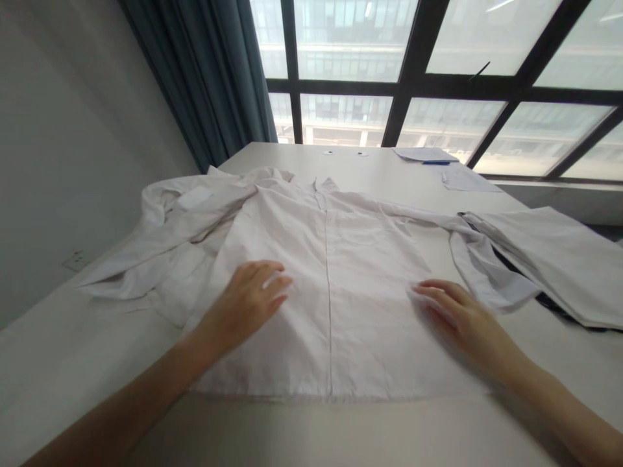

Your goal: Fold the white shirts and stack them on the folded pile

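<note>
A white button-front shirt (292, 324) lies spread on a white table, front side up, collar toward the window and hem toward me. Over its left half is my left hand (250, 295), fingers apart and slightly bent, with nothing held. My right hand (452, 308) is at the shirt's right side edge, a little blurred, its fingers stretched out. Whether either hand presses on the cloth or hovers just above it, I cannot tell. The shirt's right sleeve (491, 272) bends outward on the table.
More white clothing (165, 259) lies crumpled at the left, partly under the shirt. Folded white cloth with dark edges (559, 253) is at the right. Papers (423, 154) and a blue pen (435, 162) sit at the far end of the table (292, 154), near the window and a blue curtain (219, 78).
</note>
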{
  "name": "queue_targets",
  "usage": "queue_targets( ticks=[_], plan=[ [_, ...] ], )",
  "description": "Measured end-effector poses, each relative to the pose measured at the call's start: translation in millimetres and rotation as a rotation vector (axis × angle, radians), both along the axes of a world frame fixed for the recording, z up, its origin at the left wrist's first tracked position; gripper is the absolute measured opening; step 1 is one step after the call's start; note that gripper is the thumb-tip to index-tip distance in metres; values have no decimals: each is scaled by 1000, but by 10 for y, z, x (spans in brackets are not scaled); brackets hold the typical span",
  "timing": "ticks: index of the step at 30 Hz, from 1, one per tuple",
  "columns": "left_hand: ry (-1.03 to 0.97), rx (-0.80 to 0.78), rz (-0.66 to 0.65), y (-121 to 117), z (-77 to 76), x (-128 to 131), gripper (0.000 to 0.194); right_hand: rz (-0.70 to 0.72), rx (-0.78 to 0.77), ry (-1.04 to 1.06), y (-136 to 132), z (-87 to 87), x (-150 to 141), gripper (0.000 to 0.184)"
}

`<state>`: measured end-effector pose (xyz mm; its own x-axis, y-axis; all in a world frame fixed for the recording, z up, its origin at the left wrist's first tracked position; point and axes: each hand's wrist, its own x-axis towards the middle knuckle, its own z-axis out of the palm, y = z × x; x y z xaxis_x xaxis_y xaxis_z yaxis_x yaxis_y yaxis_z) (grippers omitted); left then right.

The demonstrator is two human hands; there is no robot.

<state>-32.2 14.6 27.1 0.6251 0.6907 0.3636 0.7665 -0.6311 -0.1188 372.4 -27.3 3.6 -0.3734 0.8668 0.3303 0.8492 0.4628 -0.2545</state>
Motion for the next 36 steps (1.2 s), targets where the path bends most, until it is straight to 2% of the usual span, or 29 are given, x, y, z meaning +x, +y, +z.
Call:
queue_targets(
  ticks=[2,3,6,11,16,20,24,27,32,36],
  plan=[
    [29,-162,-210,-102,-83,116,28,180,-50,-25,-46,32,-110,34],
    [59,-231,-268,-158,-107,161,38,254,-74,-45,-68,51,-154,36],
    [142,-380,-307,-332,-103,246,66,370,-162,-89,-132,130,-238,38],
    [154,-454,-349,-546,-24,306,72,472,-235,-63,-242,319,-406,32],
    [79,-414,-350,-616,-38,360,51,531,-202,-55,-338,393,-741,25],
    [59,-303,-396,-648,-66,408,29,559,-152,-95,-368,270,-966,22],
    [14,-164,-434,-686,-73,433,6,593,-23,-102,-352,131,-1045,13],
    [-33,-75,-472,-708,-54,436,13,609,57,-51,-330,115,-1037,16],
    [-67,7,-514,-736,1,424,16,538,17,135,-323,157,-1006,17],
    [-28,16,-548,-765,1,417,17,606,66,138,-349,153,-1020,18]
  ],
)
